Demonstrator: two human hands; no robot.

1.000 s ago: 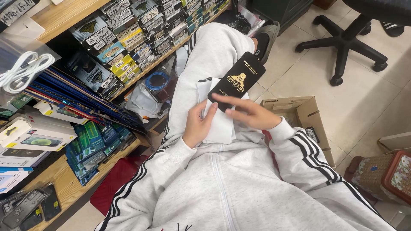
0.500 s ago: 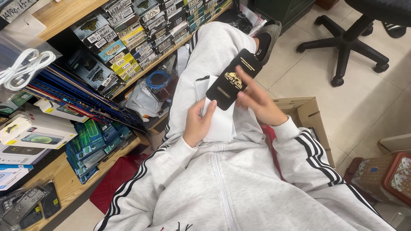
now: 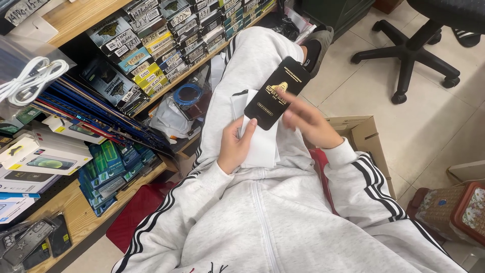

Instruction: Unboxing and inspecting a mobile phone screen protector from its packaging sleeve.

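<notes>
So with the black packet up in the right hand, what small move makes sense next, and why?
Probably lower the black packet onto the white sheets in the lap: the right hand holds it by its lower edge only, while the left hand pins the sheets, thumb on top.

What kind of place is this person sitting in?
Probably a small shop or stockroom for phone accessories. Wooden shelves hold rows of flat labelled packets, a coiled white cable and boxed goods. The right hand holds a black packet.

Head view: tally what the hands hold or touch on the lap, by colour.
Black flat package with gold print: 1, at the right hand
White flat sleeve: 1, under the left hand
Total: 2
</notes>
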